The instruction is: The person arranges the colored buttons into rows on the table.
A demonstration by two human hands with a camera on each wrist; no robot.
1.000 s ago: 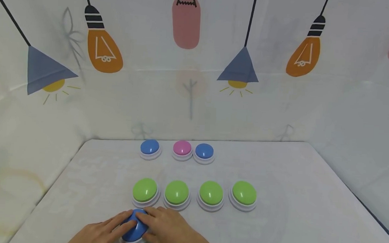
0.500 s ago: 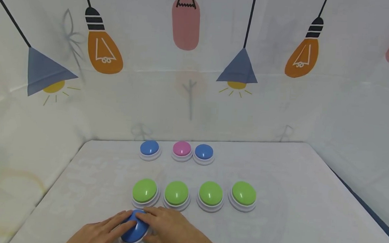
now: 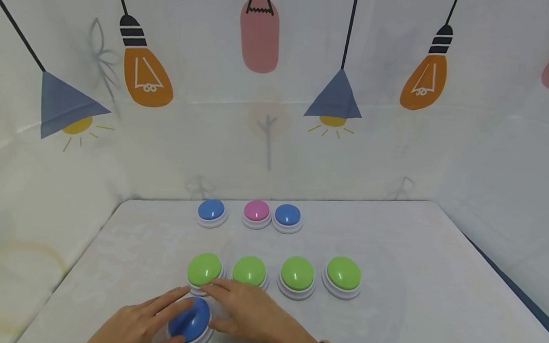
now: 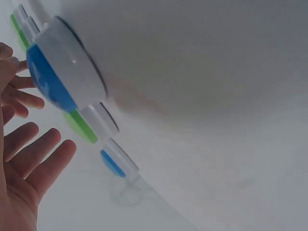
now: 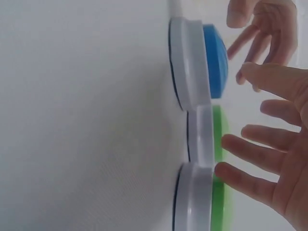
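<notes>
A large blue push button in a white base stands on the table at the front left. To its left is my left hand, fingers extended and spread. In the left wrist view its fingers are straight and hold nothing. Right of the button, my right hand hovers with fingers extended, partly covering the second green button. The right wrist view has these fingers spread, with small gaps to the blue button and the green ones. Both palms grip nothing.
Several green buttons form a row behind the blue one, including the leftmost green button and rightmost green button. Along the back edge sit two blue buttons and a pink button. A lamp-printed cloth encloses the white table.
Both hands have come off the blue button they were touching. The right hand has moved up and slightly right, now overlapping a green button. The buttons stay where they were.
</notes>
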